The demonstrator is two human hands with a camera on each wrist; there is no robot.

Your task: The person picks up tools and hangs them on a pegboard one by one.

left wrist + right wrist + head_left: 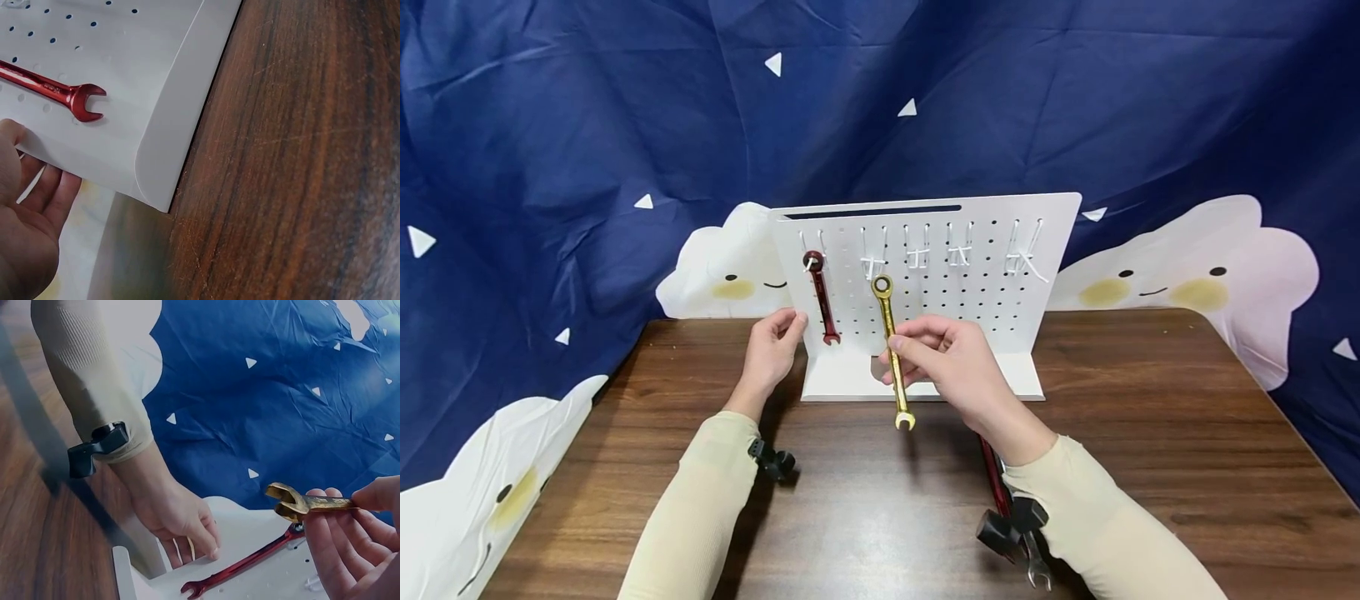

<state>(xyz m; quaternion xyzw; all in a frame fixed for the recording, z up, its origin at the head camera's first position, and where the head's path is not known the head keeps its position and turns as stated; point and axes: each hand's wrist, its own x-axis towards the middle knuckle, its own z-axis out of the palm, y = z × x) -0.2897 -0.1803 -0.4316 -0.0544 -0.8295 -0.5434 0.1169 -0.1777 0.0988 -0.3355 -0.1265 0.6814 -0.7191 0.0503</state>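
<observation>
In the head view my right hand pinches a gold combination wrench by its shaft, ring end up and open end down. The ring end is in front of the white pegboard, just below a white hook. My left hand grips the board's left edge, thumb in front and fingers behind, as the left wrist view shows. Beside it a red combination wrench hangs by its ring from the leftmost hook. From the right wrist view, the gold wrench's open end points away from my fingers.
More white hooks line the upper pegboard. Under my right forearm lie a red-handled tool and a silver wrench, partly hidden. The brown wooden table backs onto a blue cloth with clouds and triangles.
</observation>
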